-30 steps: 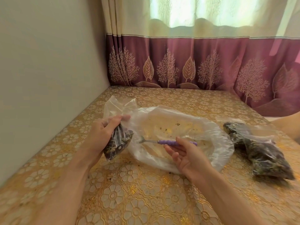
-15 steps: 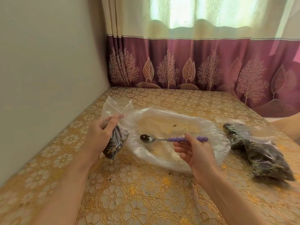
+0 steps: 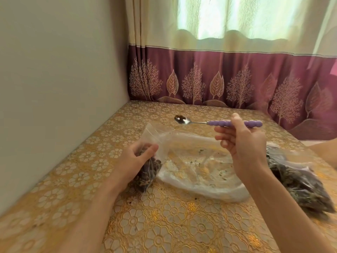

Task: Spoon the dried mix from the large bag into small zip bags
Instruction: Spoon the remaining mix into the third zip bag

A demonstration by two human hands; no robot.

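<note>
Head cam, going left to right: left hand [image 3: 135, 163] is pinching a small zip bag [image 3: 148, 170] of dark dried mix, thumb and fingers curled round its upper part, bottom resting on the gold flowered tablecloth [image 3: 164, 225]; just beside it the large bag [image 3: 198, 168] lies flat and nearly emptied, only crumbs inside; above it the right hand [image 3: 242, 143] grips the purple handle of a spoon [image 3: 217, 122], a little mix in the bowl; far right, filled bags [image 3: 299, 181] lie piled.
</note>
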